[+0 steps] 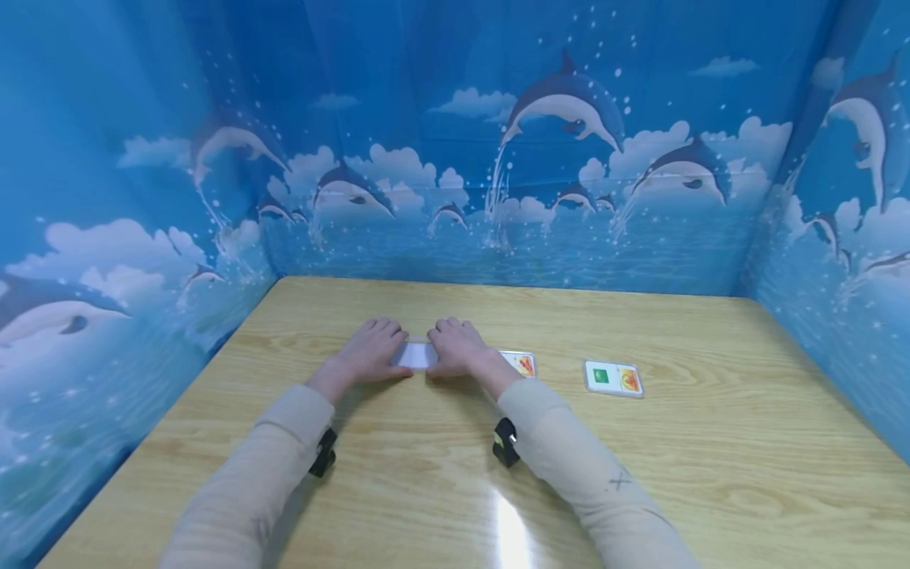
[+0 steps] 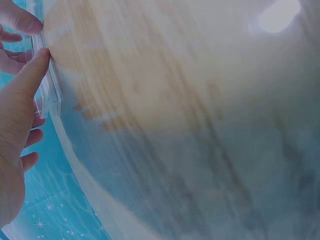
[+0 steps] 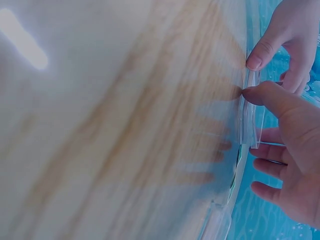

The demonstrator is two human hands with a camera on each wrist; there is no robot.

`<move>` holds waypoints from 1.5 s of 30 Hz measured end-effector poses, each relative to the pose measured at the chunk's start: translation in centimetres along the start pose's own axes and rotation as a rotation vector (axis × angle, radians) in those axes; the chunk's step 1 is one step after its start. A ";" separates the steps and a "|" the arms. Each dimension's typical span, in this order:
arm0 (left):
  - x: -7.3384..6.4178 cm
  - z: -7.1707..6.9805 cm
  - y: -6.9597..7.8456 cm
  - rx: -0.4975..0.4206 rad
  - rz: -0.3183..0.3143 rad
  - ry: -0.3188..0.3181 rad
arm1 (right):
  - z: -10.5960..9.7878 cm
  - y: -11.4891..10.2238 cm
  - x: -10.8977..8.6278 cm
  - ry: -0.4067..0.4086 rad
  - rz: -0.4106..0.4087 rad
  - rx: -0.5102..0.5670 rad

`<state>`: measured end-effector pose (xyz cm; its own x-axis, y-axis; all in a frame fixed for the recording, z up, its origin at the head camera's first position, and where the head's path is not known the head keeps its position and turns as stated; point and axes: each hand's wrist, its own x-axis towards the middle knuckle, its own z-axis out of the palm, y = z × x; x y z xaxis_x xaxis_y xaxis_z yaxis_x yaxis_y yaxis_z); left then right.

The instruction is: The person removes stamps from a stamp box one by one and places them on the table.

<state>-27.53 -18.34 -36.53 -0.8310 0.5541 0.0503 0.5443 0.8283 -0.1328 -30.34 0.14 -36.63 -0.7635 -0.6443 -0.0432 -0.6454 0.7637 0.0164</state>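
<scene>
A thin clear plastic case [image 1: 416, 356] lies flat on the table between my hands, its middle looking whitish in the head view. My left hand [image 1: 373, 349] grips its left part, thumb on the near edge and fingers round the far side. At the right part, my right hand [image 1: 456, 348] pinches it the same way. Edge-on in the left wrist view, the case [image 2: 54, 92] shows two clear layers. In the right wrist view, the layers of the case [image 3: 248, 122] stand slightly apart at one end. Much of it is hidden under both hands.
A clear-cased card with an orange picture [image 1: 526, 364] lies just right of my right hand, partly covered by the wrist. Farther right is another cased card [image 1: 614, 378] with green and orange pictures. Dolphin-printed blue curtains [image 1: 398, 237] surround the wooden table [image 1: 426, 490].
</scene>
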 end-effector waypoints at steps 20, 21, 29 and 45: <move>-0.1 0.4 0.2 -0.014 -0.036 -0.076 | 0.0 0.0 -0.3 -0.027 -0.021 0.055; -0.1 0.4 0.2 -0.017 -0.037 -0.076 | 0.0 0.0 -0.3 -0.025 -0.022 0.051; -0.1 0.6 0.0 -0.032 -0.045 -0.070 | 0.2 0.1 -0.3 -0.004 -0.033 0.003; -0.2 0.5 -0.1 -0.040 -0.049 -0.085 | 0.0 -0.2 -0.5 -0.016 -0.048 -0.009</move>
<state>-27.49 -18.56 -36.97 -0.8627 0.5049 -0.0287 0.5053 0.8580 -0.0927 -29.82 0.25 -36.57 -0.7311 -0.6796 -0.0600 -0.6817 0.7313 0.0233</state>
